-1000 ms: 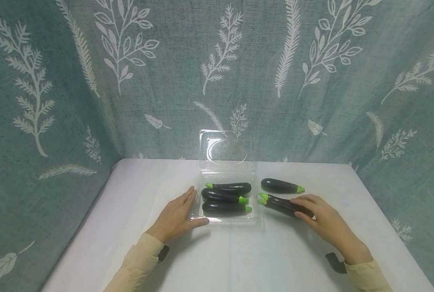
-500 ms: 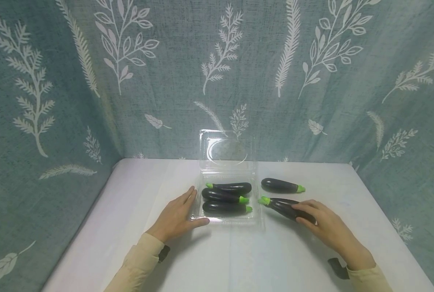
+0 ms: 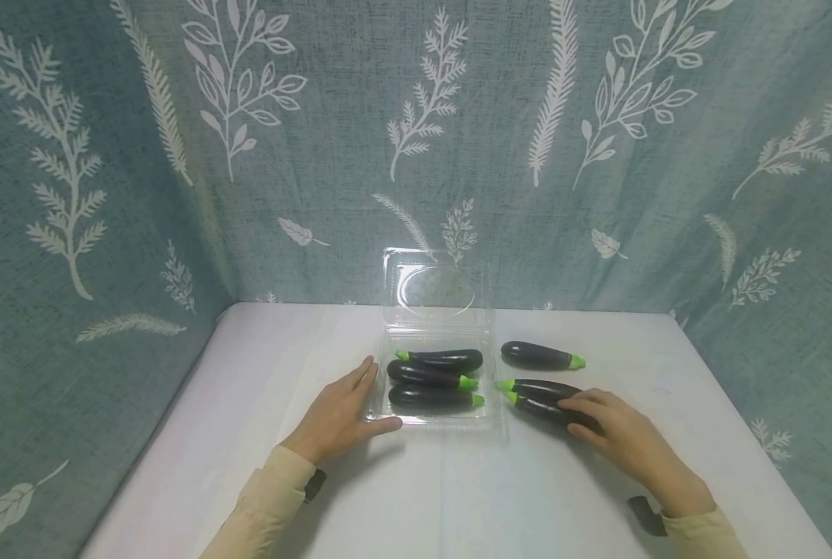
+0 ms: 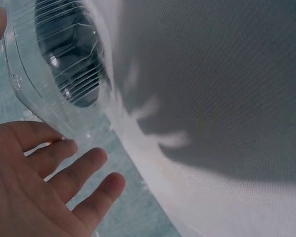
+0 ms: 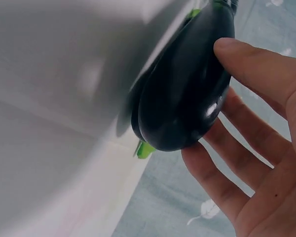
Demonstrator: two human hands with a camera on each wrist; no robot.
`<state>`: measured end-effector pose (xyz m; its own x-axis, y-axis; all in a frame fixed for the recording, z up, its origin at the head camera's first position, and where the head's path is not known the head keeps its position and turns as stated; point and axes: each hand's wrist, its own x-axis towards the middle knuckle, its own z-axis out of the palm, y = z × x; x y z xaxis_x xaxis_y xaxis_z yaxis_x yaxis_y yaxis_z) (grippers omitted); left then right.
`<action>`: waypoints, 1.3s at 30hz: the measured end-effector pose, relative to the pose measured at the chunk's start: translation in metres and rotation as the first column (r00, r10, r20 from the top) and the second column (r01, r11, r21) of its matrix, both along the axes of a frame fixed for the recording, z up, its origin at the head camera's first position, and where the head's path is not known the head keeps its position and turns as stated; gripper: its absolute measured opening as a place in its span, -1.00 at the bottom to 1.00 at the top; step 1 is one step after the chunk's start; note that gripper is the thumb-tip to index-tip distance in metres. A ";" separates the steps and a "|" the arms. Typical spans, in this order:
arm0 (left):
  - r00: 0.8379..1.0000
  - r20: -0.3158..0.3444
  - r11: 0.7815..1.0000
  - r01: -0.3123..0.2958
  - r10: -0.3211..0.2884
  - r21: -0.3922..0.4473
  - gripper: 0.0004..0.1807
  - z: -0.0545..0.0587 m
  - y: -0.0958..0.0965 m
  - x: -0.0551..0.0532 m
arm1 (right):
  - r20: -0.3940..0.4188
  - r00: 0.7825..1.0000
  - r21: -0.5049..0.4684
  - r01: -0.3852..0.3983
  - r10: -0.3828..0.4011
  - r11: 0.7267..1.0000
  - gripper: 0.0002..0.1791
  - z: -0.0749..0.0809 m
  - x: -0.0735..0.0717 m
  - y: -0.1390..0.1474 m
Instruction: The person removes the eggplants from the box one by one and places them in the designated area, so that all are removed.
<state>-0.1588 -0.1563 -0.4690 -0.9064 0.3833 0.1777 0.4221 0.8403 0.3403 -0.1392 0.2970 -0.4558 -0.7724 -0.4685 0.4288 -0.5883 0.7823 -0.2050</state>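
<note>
While your left hand (image 3: 335, 411) lies along the left side of the clear container (image 3: 433, 420) near the table's (image 3: 450, 497) far edge, your right hand (image 3: 625, 435) holds the nearer eggplant (image 3: 537, 410) of a pair in the head view. Three eggplants (image 3: 422, 374) lie inside the container; the farther eggplant (image 3: 548, 385) sits just beside the held one, and a lone eggplant (image 3: 536, 355) lies towards the table's far right corner. You seem to be at the step of picking one up; the next move probably calls for parting it from its neighbour without rolling that one.

From your left wrist, the fingers are spread and only slightly bent, their tips at the container's edge, gripping nothing visibly.

From your right wrist, thumb and fingers pinch the held eggplant's thick end from opposite sides; whether it has left the table, you cannot tell.
</note>
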 end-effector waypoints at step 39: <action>1.000 -0.031 1.000 -0.006 0.006 0.016 0.18 -0.001 -0.001 0.001 | -0.099 0.994 0.031 0.037 -0.034 0.999 -0.60 -0.016 -0.043 -0.009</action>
<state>-0.1580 -0.1576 -0.4696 -0.9026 0.3747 0.2119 0.4276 0.8373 0.3407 -0.1817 0.2885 -0.4717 -0.7434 -0.4566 0.4888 -0.5763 0.8081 -0.1216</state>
